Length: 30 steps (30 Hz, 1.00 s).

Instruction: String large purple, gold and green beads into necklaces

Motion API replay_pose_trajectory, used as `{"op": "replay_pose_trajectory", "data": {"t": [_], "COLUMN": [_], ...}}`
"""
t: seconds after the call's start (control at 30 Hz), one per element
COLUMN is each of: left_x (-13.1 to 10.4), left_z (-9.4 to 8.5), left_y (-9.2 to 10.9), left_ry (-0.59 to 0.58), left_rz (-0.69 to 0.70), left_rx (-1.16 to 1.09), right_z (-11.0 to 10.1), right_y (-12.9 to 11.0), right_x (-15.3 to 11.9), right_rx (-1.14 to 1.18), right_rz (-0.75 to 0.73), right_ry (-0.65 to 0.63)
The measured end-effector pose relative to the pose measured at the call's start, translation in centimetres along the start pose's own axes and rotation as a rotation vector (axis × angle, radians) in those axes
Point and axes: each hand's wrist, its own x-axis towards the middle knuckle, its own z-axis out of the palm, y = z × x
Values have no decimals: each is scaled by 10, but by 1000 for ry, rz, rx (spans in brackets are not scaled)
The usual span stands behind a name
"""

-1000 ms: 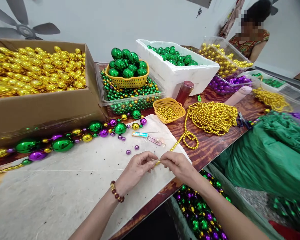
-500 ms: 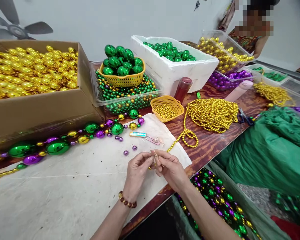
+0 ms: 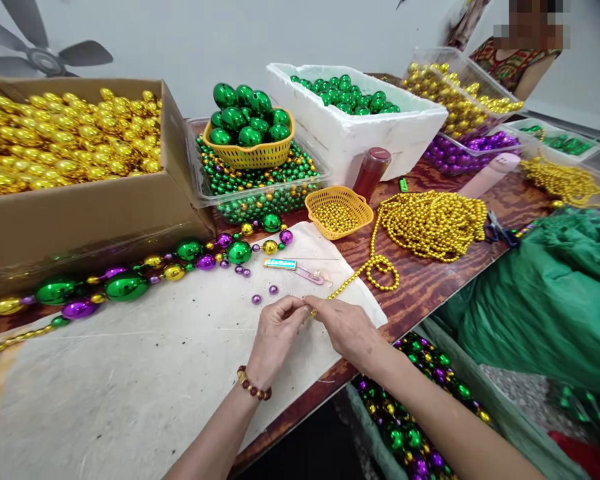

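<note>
My left hand (image 3: 279, 335), with a beaded bracelet (image 3: 253, 383) at the wrist, is closed in a pinch over the white cloth (image 3: 145, 380). My right hand (image 3: 349, 332) meets it fingertip to fingertip, also pinching. Between them is the end of a gold bead strand (image 3: 349, 283), with a bead showing just under the fingertips. This strand runs back to a heap of gold bead strands (image 3: 433, 223). Any thread in the fingers is too fine to make out. Loose purple beads (image 3: 273, 289), a small blue-labelled cutter (image 3: 280, 264) and a pink safety pin (image 3: 310, 274) lie just beyond.
Behind stand a cardboard box (image 3: 185, 193) of gold beads, a yellow basket (image 3: 247, 157) of green beads, a foam box (image 3: 380, 137) and a small basket (image 3: 340, 230). A strung garland (image 3: 125, 285) lies left. Scissors (image 3: 500, 230) and a green sack (image 3: 530, 300) are right. Another person stands far right.
My fingertips have come closer together, and the pale thread seen standing up between them no longer shows. My right hand has turned flatter, palm down. The view has shifted slightly.
</note>
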Motion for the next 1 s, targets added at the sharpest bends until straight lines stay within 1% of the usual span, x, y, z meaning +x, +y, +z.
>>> {"op": "replay_pose_trajectory", "data": {"t": [0.1, 0.17, 0.23, 0.3, 0.4, 0.43, 0.5, 0.57, 0.67, 0.73, 0.8, 0.9, 1.0], "left_x": [1, 3, 5, 6, 6, 5, 2, -1, -5, -6, -7, -8, -9], "left_z": [-4, -4, -4, -2, 1, 1, 2, 4, 7, 10, 12, 14, 12], "left_y": [0, -1, -5, -8, -12, -12, -11, -9, -8, -9, -9, -8, -8], "left_ry": [6, 7, -14, -30, 9, 30, 59, 62, 60, 76, 98, 86, 27], "left_rz": [93, 81, 9, -65, -86, -76, -57, -49, -58, -69, -70, -52, -62], "left_rx": [143, 157, 77, -56, -204, -223, -224, -193, -192, -253, -348, -453, -399], "right_z": [-5, -5, -4, -3, -4, -4, -3, 0, 8, 14, 18, 20, 15], "right_y": [-1, 0, 2, 5, 8, 8, 7, 5, -1, -6, -14, -21, -19], "right_x": [9, 16, 21, 25, 26, 26, 24, 22, 23, 24, 25, 25, 28], "right_rx": [-121, -135, -115, -85, -14, 51, 255, 502, 813, 930, 964, 1058, 1347], "right_rz": [10, 10, 2, -15, -50, -59, -41, 37, 196, 270, 304, 349, 405], "right_ry": [-32, -21, -1, 17, 57, 93, 183, 273, 360, 418, 467, 491, 563]}}
